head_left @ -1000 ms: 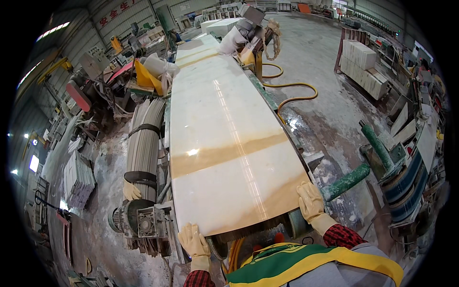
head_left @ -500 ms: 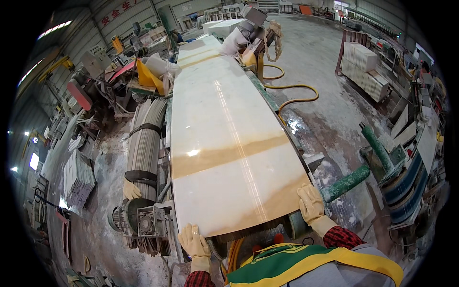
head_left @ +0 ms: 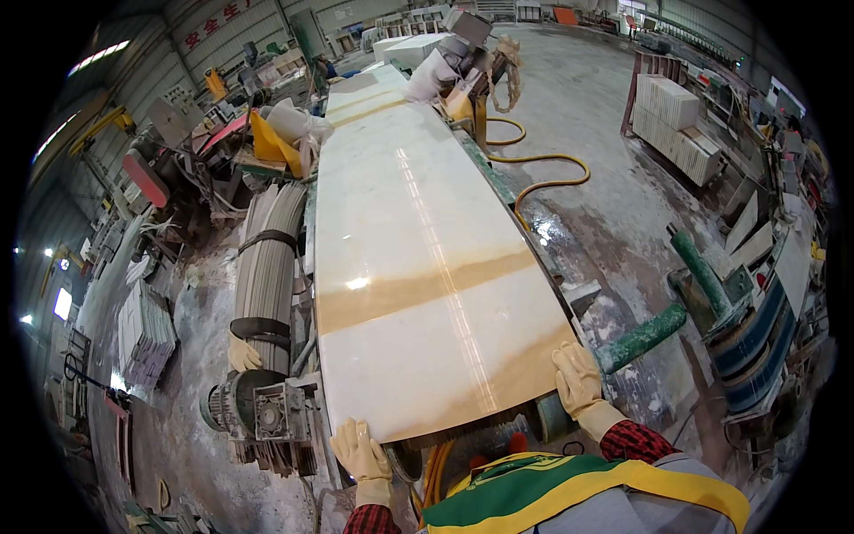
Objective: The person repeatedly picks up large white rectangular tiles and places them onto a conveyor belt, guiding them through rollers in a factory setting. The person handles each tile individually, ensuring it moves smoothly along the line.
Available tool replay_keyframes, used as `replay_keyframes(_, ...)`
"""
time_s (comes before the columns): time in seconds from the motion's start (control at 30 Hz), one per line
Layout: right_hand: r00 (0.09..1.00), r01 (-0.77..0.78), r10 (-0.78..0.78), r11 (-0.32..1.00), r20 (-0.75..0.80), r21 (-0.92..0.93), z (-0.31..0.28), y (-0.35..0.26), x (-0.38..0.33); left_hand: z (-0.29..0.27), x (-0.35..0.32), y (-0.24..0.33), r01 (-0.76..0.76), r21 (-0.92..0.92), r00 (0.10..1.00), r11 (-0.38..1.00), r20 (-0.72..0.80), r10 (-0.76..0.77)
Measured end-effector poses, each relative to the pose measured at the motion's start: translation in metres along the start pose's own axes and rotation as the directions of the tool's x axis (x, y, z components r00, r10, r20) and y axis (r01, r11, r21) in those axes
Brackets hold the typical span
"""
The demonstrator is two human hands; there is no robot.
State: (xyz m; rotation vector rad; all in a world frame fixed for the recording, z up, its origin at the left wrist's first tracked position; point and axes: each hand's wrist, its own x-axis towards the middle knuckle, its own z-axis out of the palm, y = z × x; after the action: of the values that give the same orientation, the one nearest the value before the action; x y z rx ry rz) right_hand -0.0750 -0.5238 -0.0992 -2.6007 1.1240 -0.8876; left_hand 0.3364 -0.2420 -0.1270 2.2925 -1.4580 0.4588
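Observation:
A long polished stone slab point(head_left: 418, 205), white with tan bands, stretches away from me along a machine bed. My left hand point(head_left: 360, 451), in a cream rubber glove, lies at its near left corner, fingers stretched forward. At the near right corner, my right hand point(head_left: 580, 381) wears a matching glove and touches the slab's side edge with its fingers extended. Neither hand is wrapped round the stone. The undersides of both hands are hidden. Beneath the slab's front edge a roller end point(head_left: 551, 418) shows.
Left of the bed stand a ribbed grey cover point(head_left: 267, 285), a motor point(head_left: 236, 405) and a spare glove point(head_left: 242, 353). A green roller point(head_left: 642, 340) juts out at right. A yellow hose point(head_left: 551, 169) curls over the floor. Stacked slabs point(head_left: 667, 125) stand farther off.
The whole view has shifted very slightly. Both hands keep their places at the slab's near corners.

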Motion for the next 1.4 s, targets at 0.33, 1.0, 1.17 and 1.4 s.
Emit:
replay_keyframes(0.33,0.998,0.037,-0.034,0.997,-0.046,0.066,-0.003,-0.002,0.0,0.008,-0.014,-0.012,0.004,-0.017,1.0,1.0,0.021,-0.003)
replay_keyframes(1.0,0.608,-0.778,0.471,0.195,0.639,0.597,0.044,-0.144,-0.082,0.011,-0.027,-0.009,-0.039,-0.045,0.998,0.998,-0.049,0.037)
replay_keyframes(1.17,0.502,-0.425,0.414,-0.646,0.759,0.634,0.116,-0.164,-0.036,0.013,-0.031,-0.021,-0.089,-0.102,0.992,0.991,-0.097,0.079)
replay_keyframes(1.4,0.451,-0.329,0.555,-0.625,0.699,0.708,0.153,-0.175,-0.04,-0.008,-0.022,-0.026,-0.237,-0.29,0.97,0.927,-0.018,0.242)
